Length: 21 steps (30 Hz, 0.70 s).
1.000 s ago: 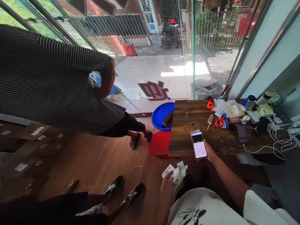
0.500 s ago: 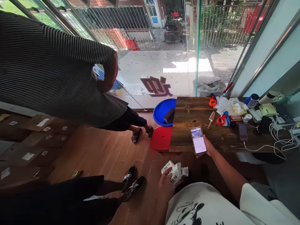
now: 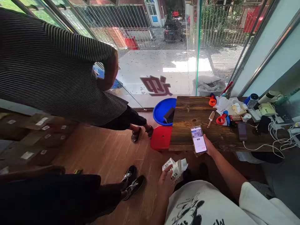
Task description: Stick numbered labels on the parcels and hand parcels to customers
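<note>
Low in front of my body, my left hand [image 3: 165, 183] is closed round a folded strip of white number labels [image 3: 180, 167], printed 4016 and 4018 among others. Some of the strip is behind my fingers. My right hand [image 3: 209, 145] grips a lit smartphone [image 3: 199, 143] at the front edge of the wooden table [image 3: 185, 109]. A barcode picture and a white panel show on its screen. Something brown peeks out under the phone; its kind cannot be told. Beyond the phone lies a knife with a pale blade cover [image 3: 211, 119].
Tape dispensers [image 3: 222, 119], papers, a charging phone [image 3: 242, 131] and tangled white cables [image 3: 278, 134] crowd the table's right side. A red stool [image 3: 160, 137] and a blue basin [image 3: 161, 109] stand left. One person in stripes [image 3: 58, 72] and another in dark trousers [image 3: 70, 193] stand nearby; boxes [image 3: 30, 140] are stacked behind.
The label strip in my left hand has shifted slightly, its loose end rising. On the phone, the lower panel looks different. The dark-trousered person's legs have moved a little, and an arm now shows.
</note>
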Tool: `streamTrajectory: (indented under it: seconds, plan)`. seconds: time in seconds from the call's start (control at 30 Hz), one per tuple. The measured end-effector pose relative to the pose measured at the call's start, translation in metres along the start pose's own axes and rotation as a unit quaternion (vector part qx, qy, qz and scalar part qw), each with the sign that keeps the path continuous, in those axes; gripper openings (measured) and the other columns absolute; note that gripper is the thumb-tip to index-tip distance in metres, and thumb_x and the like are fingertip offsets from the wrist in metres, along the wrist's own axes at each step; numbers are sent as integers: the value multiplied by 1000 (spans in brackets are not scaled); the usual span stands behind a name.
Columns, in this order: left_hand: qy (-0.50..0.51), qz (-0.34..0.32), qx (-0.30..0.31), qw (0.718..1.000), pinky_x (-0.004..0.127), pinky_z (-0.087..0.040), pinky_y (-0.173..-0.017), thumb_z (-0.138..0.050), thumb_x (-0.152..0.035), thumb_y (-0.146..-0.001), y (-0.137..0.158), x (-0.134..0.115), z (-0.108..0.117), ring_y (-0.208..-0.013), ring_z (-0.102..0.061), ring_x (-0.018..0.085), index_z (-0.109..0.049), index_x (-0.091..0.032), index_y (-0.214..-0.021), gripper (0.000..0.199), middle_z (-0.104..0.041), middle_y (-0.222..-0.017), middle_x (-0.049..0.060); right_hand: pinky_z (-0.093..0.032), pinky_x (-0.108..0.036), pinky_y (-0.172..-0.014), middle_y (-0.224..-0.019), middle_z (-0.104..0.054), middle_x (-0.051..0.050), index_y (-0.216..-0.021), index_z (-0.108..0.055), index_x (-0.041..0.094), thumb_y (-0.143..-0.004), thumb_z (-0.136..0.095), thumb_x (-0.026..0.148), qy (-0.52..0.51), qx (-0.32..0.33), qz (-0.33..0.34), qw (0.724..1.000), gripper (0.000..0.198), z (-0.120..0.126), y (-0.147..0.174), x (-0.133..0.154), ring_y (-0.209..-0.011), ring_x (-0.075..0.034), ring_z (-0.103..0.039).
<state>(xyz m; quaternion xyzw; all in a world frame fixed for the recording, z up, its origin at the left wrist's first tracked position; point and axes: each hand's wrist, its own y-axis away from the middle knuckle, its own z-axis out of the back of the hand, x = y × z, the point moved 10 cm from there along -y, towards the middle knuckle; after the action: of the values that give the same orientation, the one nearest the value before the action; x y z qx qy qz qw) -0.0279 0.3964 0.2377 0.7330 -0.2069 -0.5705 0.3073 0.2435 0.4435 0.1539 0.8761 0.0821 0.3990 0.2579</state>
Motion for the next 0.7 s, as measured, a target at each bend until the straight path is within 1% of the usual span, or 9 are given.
streamTrajectory:
  seconds: [0.07, 0.13, 0.2, 0.3, 0.37, 0.43, 0.53, 0.6, 0.7]
  plan:
    - [-11, -8, 5, 1000, 26, -50, -53, -88, -34, -43, -4, -3, -7, -60, -66, 20, -72, -15, -90, 53, -71, -69, 3, -57, -48, -90, -111, -75, -13, -124, -60, 19, -94, -38, 66, 0, 13, -9, 1000, 60, -8, 9, 0, -96, -29, -74]
    - [-36, -28, 24, 999, 26, -49, -53, -87, -41, -43, -8, -9, -24, -58, -64, 18, -74, -14, -87, 53, -71, -68, 4, -57, -48, -88, -109, -76, -12, -121, -61, 19, -92, -40, 68, 3, 35, -10, 999, 61, -18, 22, 0, -95, -29, -74]
    - [-66, -43, 51, 996, 25, -47, -53, -85, -49, -45, -12, -17, -49, -58, -62, 17, -75, -13, -86, 56, -71, -69, 5, -56, -47, -88, -110, -75, -10, -119, -62, 21, -88, -46, 71, 8, 49, 4, 999, 61, -30, 37, 1, -96, -30, -73]
    - [-95, -42, 94, 990, 27, -47, -54, -79, -64, -44, -19, -26, -89, -58, -62, 19, -75, -12, -84, 66, -70, -67, 7, -54, -46, -92, -115, -74, -9, -117, -63, 24, -78, -56, 78, 21, 60, 36, 997, 67, -46, 60, 1, -105, -31, -70]
    - [-123, -66, 119, 983, 27, -45, -54, -73, -73, -46, -23, -35, -112, -56, -60, 19, -73, -12, -77, 68, -68, -62, 6, -52, -45, -95, -116, -74, -9, -116, -65, 25, -73, -59, 81, 29, 60, 53, 996, 71, -53, 73, 1, -109, -31, -68]
    - [-165, -102, 128, 973, 26, -39, -50, -68, -78, -49, -26, -45, -126, -52, -54, 16, -70, -13, -66, 67, -63, -57, 5, -51, -43, -95, -115, -74, -7, -114, -65, 26, -70, -61, 81, 32, 52, 65, 996, 71, -54, 81, 1, -109, -30, -67]
    - [-208, -129, 134, 960, 25, -31, -48, -66, -78, -51, -28, -49, -137, -48, -45, 13, -65, -15, -54, 63, -56, -49, 2, -51, -41, -92, -112, -74, -5, -114, -65, 27, -70, -62, 81, 40, 30, 73, 996, 70, -45, 87, 3, -102, -28, -68]
    - [-226, -144, 140, 953, 25, -30, -50, -65, -76, -53, -28, -48, -143, -49, -44, 13, -65, -15, -52, 61, -55, -48, 2, -51, -42, -90, -111, -74, -6, -115, -64, 26, -70, -61, 81, 49, 16, 77, 996, 71, -36, 89, 5, -99, -27, -69]
    - [-249, -149, 147, 946, 25, -35, -54, -63, -75, -55, -27, -43, -152, -56, -50, 15, -69, -14, -55, 61, -62, -55, 5, -51, -43, -90, -113, -73, -7, -117, -63, 25, -71, -60, 81, 55, 3, 85, 995, 72, -26, 91, 6, -102, -28, -68]
